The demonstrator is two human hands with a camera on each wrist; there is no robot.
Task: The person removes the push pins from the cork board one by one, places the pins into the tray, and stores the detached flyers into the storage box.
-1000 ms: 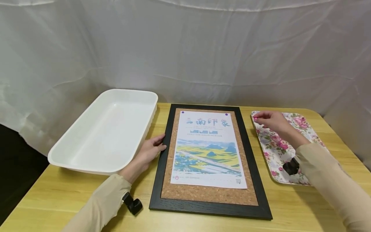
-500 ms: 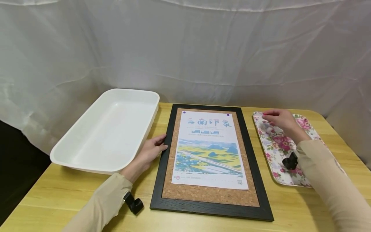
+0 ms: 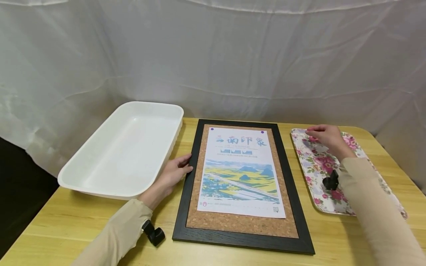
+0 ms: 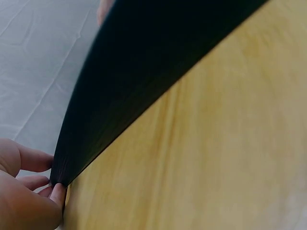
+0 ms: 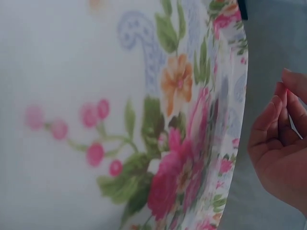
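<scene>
On the table lies a black-framed cork board [image 3: 239,225] with a printed landscape poster [image 3: 239,173] on it. Two purple pushpins [image 3: 262,132] sit at the poster's top corners. My left hand [image 3: 171,175] rests with extended fingers against the board's left edge; in the left wrist view, the fingertips [image 4: 58,194] touch the dark frame [image 4: 120,86]. Above the far part of the floral tray [image 3: 319,195], my right hand [image 3: 331,140] pinches its thumb and fingers together. The pink pushpin between them is nearly hidden; the right wrist view shows that hand [image 5: 280,134] beyond the tray rim [image 5: 235,124].
A white plastic basin [image 3: 126,155] stands to the left of the board, close to my left forearm. A pale cloth [image 3: 233,55] hangs behind the wooden table [image 3: 66,225]. Each wrist carries a small black camera [image 3: 154,232].
My right hand has moved right, from the tray's left rim to farther over the tray. The pink pushpin at its fingertips has gone mostly out of sight. My left hand stays at the frame.
</scene>
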